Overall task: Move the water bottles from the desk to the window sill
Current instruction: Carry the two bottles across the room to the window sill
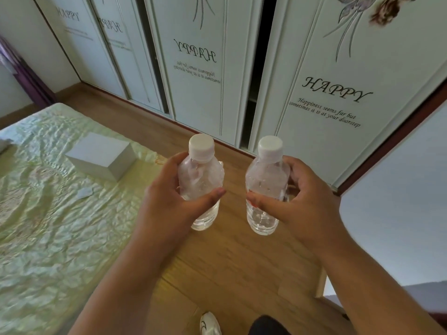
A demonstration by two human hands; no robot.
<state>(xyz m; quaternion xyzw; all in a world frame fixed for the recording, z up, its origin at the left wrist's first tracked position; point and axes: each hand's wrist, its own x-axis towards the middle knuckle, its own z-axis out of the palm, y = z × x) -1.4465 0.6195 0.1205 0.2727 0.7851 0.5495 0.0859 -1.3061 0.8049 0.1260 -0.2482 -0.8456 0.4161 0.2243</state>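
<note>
A: Around the hands?

B: On the left a bed (48, 213) with wrinkled pale green cover, and on it a white box (101, 159) and a small scrap of paper (84, 192). Ahead, white sliding wardrobe doors (326, 68), one gap dark and open. Below, wooden floor (229, 262) and a white shoe (210, 325) at the bottom edge. Nothing between the bottles and the doors.

A: And the bottles?

B: Two clear plastic bottles, both upright, held in the air above the floor, near each other but apart. Left bottle (202, 184) with white cap, crumpled wrap around the upper part. Right bottle (266, 187) with white cap also, some red print on its label, mostly hidden by the thumb. Clear inside; level of water impossible to tell.

A: Hands?

B: Left hand (167, 189) wrapped around the left bottle, thumb across the front. Right hand (302, 197) wrapped around the right bottle, same way.

A: Any writing?

B: On the doors "HAPPY", and below "Happiness seems far but sometimes it is at your doorstep". Mirrored on the middle door. Bottle print too small to read.
</note>
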